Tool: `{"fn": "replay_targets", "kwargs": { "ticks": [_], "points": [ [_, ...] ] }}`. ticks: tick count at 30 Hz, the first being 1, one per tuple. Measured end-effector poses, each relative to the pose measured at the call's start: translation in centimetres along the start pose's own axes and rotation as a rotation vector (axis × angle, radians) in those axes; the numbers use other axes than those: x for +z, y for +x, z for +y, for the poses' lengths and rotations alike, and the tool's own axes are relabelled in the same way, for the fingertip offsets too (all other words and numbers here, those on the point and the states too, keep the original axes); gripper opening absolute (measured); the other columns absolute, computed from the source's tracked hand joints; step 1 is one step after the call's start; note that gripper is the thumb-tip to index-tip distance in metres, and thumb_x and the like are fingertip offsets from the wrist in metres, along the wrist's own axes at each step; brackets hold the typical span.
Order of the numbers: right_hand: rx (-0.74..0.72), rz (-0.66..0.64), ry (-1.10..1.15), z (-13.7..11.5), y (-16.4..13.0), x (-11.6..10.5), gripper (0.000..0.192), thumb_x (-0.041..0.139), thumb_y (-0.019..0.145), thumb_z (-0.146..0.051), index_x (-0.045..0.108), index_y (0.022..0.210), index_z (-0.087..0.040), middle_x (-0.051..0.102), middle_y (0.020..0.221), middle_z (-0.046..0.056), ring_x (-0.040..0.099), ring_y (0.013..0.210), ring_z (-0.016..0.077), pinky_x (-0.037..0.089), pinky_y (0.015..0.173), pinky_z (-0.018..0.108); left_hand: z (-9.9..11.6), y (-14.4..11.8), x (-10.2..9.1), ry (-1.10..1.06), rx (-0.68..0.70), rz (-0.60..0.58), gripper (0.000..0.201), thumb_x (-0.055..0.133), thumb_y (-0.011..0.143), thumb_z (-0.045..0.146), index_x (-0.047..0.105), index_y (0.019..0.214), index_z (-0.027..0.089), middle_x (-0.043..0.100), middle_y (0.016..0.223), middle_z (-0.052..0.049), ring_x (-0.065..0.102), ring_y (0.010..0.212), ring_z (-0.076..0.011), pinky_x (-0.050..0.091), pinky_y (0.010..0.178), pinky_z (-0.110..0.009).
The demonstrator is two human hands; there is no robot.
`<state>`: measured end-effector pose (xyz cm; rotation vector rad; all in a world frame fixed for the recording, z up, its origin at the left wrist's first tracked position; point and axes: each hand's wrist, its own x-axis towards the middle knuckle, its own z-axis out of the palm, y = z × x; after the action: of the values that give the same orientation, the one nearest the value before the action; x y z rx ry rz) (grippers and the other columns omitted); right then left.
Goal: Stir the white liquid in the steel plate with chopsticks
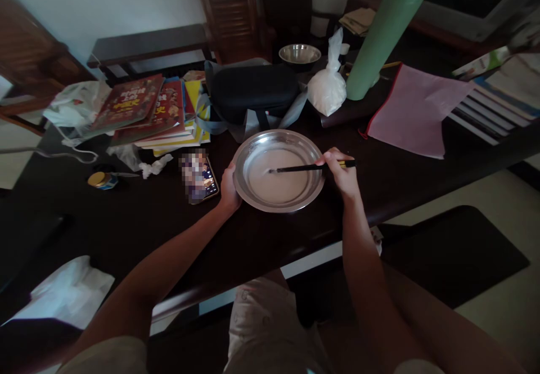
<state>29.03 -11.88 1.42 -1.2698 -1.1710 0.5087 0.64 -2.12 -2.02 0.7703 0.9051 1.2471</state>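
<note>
Your right hand (343,176) pinches the black chopsticks (297,167), their long axis running leftward from your fingers into the pale liquid (276,185); your left hand (229,188) clasps the metal bowl (279,208) (it lies between both hands).

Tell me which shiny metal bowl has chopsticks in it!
The round silver metal bowl held by the left hand: the right hand holds black chopsticks in its cloudy liquid. The other silver bowl, farther back, shows none.

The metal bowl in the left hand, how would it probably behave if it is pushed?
The metal bowl is probably stiff, given its shiny metal. Its pale liquid could slosh under a sudden push. Its wide shape suggests tipping is unlikely.
</note>
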Motion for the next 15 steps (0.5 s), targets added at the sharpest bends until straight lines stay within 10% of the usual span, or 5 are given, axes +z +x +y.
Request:
{"fn": "replay_targets", "kwargs": {
  "ticks": [15],
  "points": [
    [0.025, 0.006, 0.016, -0.13, -0.02, 0.03, 0.059, 0.072, 0.090, -0.083, 0.078, 0.065, -0.031, 0.075, 0.069, 0.002, 0.068, 0.075, 0.0230, 0.056, 0.083, 0.045, 0.29, -0.14, 0.14, 0.016, -0.002, -0.009, 0.021, 0.073, 0.089, 0.044, 0.078, 0.092, 0.024, 0.082, 0.088, -0.004, 0.081, 0.106, -0.0290, 0.064, 0.093, -0.037]
  ]
}}
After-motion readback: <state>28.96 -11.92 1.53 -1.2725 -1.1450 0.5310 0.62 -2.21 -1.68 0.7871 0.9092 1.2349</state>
